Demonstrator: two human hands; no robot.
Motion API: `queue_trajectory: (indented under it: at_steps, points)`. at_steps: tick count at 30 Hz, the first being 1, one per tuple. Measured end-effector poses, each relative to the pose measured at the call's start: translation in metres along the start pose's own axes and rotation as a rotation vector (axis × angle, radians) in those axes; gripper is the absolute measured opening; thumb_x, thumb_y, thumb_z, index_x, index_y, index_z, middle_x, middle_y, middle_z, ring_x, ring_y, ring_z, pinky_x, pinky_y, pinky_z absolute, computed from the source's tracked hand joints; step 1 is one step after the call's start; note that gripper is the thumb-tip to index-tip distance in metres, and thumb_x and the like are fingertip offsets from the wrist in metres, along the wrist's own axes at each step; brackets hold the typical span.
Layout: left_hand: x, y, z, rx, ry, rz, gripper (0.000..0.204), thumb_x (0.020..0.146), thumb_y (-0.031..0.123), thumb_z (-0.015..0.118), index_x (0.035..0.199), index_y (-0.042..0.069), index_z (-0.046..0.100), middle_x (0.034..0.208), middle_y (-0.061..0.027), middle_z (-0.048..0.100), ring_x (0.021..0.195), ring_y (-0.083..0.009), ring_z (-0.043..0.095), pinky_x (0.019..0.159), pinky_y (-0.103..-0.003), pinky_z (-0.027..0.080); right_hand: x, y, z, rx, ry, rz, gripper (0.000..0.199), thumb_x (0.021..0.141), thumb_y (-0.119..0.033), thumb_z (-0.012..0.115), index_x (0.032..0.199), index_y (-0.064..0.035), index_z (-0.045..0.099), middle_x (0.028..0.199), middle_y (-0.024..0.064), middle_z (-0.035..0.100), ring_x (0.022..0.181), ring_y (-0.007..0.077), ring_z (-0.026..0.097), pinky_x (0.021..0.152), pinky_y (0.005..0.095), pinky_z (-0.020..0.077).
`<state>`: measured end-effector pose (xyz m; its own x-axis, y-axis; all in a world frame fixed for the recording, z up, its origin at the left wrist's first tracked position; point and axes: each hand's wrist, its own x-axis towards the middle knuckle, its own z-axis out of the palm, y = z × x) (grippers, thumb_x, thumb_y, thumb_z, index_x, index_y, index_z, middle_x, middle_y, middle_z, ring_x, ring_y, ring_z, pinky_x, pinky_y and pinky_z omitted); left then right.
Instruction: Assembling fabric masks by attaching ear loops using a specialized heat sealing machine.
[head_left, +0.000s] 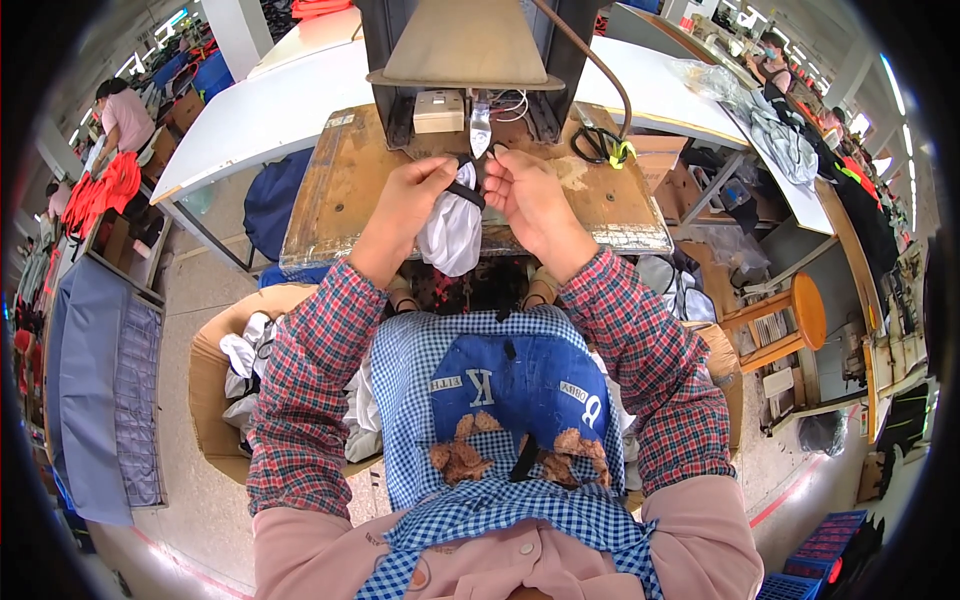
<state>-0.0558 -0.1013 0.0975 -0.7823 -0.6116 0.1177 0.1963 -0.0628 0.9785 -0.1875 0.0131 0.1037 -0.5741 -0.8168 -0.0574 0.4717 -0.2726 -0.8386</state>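
White cloth (pixel 450 238) with a black band (pixel 466 193) along its top hangs over the near edge of a worn wooden board. My left hand (pixel 405 208) pinches the black band between thumb and fingers. Beside it my right hand (pixel 530 205) is closed in a pinch near the cloth's right side; a small dark bit shows at its fingertips, too small to name. Between and just beyond both hands, a pointed metal tip (pixel 480 130) sticks out of a machine toward me. Whether the cloth touches the tip, I cannot tell.
The machine's conical metal shade (pixel 465 45) overhangs the board (pixel 335 190). Black-handled scissors (pixel 598 146) with a yellow-green tie lie right. Cardboard boxes (pixel 215 400) of white cloth flank my lap. A wooden stool (pixel 805 312) stands right; a person in pink (pixel 128 112) works far left.
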Motion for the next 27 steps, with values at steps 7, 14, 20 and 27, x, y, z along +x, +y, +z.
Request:
queue_trajectory:
  at_steps: [7,14,20,27]
  points:
    - [-0.039,-0.003,-0.007,-0.003,-0.047,-0.073,0.025,0.097,0.02,0.06,0.105,-0.002,0.066,0.089,0.003,0.063,0.078,-0.004,0.054,0.07,-0.021,0.045,-0.048,0.014,-0.043,-0.07,0.007,-0.007,0.018,0.095,-0.022,0.057,0.086,-0.0074,0.059,0.075,-0.0005,0.058,0.066,0.0108,0.056,0.063,0.0259,0.0481]
    - [-0.077,-0.001,0.075,-0.086,-0.252,-0.176,0.029,0.098,0.022,0.058,0.112,-0.002,0.063,0.094,0.0023,0.064,0.085,-0.0037,0.056,0.074,-0.021,0.046,-0.124,0.137,-0.11,0.127,0.217,0.158,0.021,0.096,-0.021,0.053,0.081,-0.0075,0.059,0.071,0.0009,0.057,0.062,0.0117,0.055,0.059,0.0262,0.0473]
    - [-0.115,-0.004,0.153,0.32,-0.618,0.331,0.03,0.095,0.021,0.062,0.119,0.003,0.059,0.11,-0.0064,0.06,0.094,-0.0127,0.059,0.083,-0.031,0.05,-0.199,0.103,-0.067,-0.176,0.186,-0.13,0.026,0.099,-0.027,0.05,0.103,-0.0039,0.063,0.094,0.0044,0.058,0.082,0.0152,0.055,0.074,0.0296,0.0469]
    - [-0.171,-0.026,0.091,0.658,-1.136,0.051,0.015,0.086,0.017,0.064,0.092,0.005,0.07,0.08,-0.0095,0.066,0.074,-0.0287,0.064,0.066,-0.034,0.051,-0.162,0.117,-0.119,0.015,0.252,0.221,0.027,0.098,-0.024,0.056,0.076,-0.0098,0.052,0.07,-0.0011,0.052,0.062,0.009,0.051,0.057,0.023,0.0425]
